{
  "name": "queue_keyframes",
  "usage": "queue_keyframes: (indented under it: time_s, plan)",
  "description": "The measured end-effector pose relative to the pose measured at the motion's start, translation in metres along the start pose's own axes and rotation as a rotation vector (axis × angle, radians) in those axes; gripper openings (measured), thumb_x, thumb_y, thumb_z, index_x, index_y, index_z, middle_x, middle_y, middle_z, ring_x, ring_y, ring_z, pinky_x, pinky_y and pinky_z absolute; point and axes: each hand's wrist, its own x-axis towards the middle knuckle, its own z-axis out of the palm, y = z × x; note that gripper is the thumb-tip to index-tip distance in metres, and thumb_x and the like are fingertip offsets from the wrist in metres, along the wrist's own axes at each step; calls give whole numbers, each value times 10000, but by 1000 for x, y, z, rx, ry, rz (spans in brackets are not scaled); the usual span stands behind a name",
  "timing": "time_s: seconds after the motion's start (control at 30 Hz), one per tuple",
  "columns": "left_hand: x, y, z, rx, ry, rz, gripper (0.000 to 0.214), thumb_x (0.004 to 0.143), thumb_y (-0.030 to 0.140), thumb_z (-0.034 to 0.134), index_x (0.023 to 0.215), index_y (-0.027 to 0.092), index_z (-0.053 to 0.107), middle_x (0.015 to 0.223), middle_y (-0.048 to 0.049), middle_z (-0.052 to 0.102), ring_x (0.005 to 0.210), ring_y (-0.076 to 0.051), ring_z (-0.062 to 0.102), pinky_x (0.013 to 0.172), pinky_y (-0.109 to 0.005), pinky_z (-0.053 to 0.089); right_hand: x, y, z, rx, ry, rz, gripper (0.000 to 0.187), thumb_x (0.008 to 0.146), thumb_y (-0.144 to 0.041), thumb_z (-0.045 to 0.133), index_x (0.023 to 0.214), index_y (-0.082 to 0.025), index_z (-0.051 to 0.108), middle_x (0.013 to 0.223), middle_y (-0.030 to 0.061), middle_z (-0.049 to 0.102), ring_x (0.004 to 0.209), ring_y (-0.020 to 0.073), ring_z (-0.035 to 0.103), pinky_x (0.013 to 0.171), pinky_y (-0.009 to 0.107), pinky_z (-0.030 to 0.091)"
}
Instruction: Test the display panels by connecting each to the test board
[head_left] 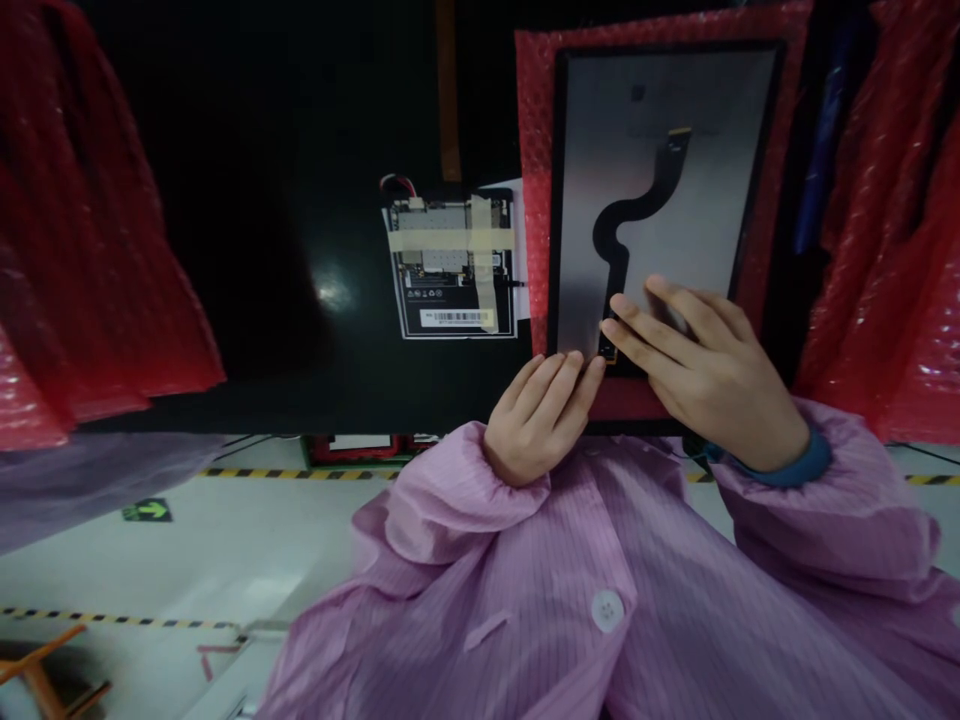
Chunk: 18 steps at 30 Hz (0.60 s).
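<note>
A dark-framed display panel [690,235] lies with its grey back up on red bubble wrap [534,130]. A black ribbon cable [637,208] winds down it to a small connector [607,353] at the lower edge. My left hand [541,415] rests on the panel's lower left corner, fingers extended side by side, fingertips beside the connector; its thumb is hidden. Across the panel's lower part reaches my right hand [709,370], fingers stretched out and apart. Two of its fingertips touch the cable just above the connector.
Left of the panel sits a taped circuit board with a battery [450,265] and wires. Red bubble wrap hangs at the left [97,230] and right [892,250]. A blue pen-like object [821,150] lies on the black table [300,350]. A purple sleeve [97,480] shows at left.
</note>
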Motion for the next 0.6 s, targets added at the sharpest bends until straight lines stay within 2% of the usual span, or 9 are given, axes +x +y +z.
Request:
queue_keyframes:
  time_s: [0.13, 0.23, 0.37, 0.47, 0.6]
  plan:
    - [0, 1, 1, -13, -14, -4, 290, 943, 104, 552, 1184, 93, 713, 1068, -124, 761, 1016, -212, 722, 997, -346, 559, 0, 1, 1, 3, 6, -3, 486, 994, -144, 468, 1473, -222, 496, 1563, 5, 443, 1455, 299, 438, 1142, 493, 428]
    - [-3, 0, 2, -59, -14, -19, 316, 935, 95, 559, 1220, 79, 694, 1098, -137, 752, 1056, -219, 712, 1018, -358, 550, 0, 2, 4, -16, 18, -14, 485, 993, -148, 475, 1470, -236, 497, 1569, -19, 439, 1447, 288, 447, 1135, 477, 427]
    - [-5, 0, 2, -61, -7, -7, 311, 936, 98, 542, 1206, 76, 694, 1123, -138, 753, 1087, -219, 705, 1015, -352, 560, 0, 2, 5, -4, -5, 10, 505, 1003, -176, 468, 1489, -310, 475, 1574, -62, 420, 1465, 279, 427, 1160, 455, 397]
    - [-4, 0, 2, -41, 6, 3, 300, 928, 95, 550, 1186, 63, 700, 1106, -150, 761, 1074, -230, 713, 998, -359, 574, -1, 1, 4, 86, -38, 63, 526, 1013, -183, 453, 1501, -379, 445, 1578, -88, 402, 1497, 255, 381, 1201, 448, 374]
    - [-4, 0, 2, -26, 15, -2, 290, 924, 91, 563, 1177, 78, 706, 1087, -139, 770, 1044, -223, 727, 986, -355, 584, -3, -1, 3, 133, -59, 96, 533, 1030, -205, 444, 1518, -414, 401, 1591, -102, 365, 1520, 242, 333, 1217, 469, 383]
